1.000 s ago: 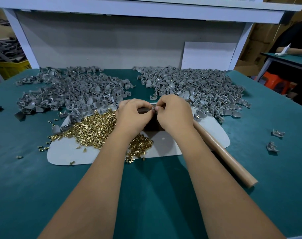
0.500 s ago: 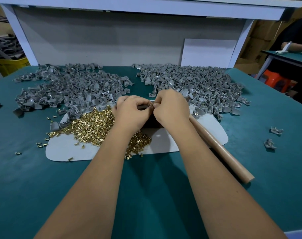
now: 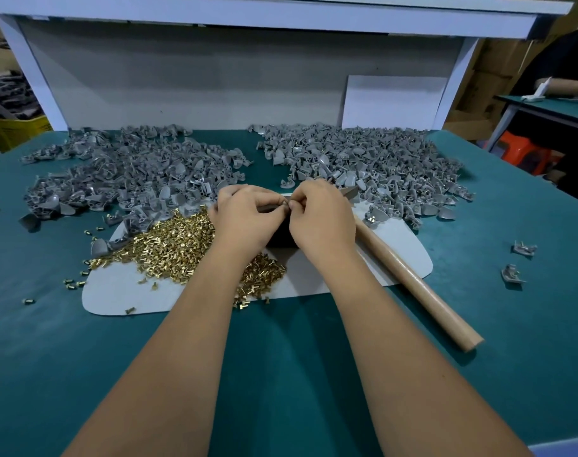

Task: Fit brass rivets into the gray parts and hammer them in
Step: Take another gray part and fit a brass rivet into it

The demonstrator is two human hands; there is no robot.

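**Small parts, fingertip work: seat the rivet before you reach for the hammer**

Your left hand (image 3: 248, 222) and right hand (image 3: 320, 219) meet over the middle of the pale mat (image 3: 123, 291), fingers curled in tight and tips touching at a small gray part (image 3: 270, 208) pinched between them. Whether a rivet sits at your right fingertips cannot be told; the spot is too small and half hidden.

The brass rivets (image 3: 169, 249) lie heaped on the mat just left of your left wrist, some strays on the green table (image 3: 281, 374). Unworked gray parts are piled in two heaps, far left (image 3: 129, 173) and far right (image 3: 373, 166). The hammer handle (image 3: 413, 282) lies just beside your right forearm, running near-right.

Judging by looks, the rivets are light, hard and smooth, so they will likely slip or roll; take one by its shank between thumb and forefinger. The gray part seems a stiff, light moulding with a thin curved blade; hold it by the thicker boss near the hole, not the blade. Keep it low over the mat, so a dropped rivet stays close.
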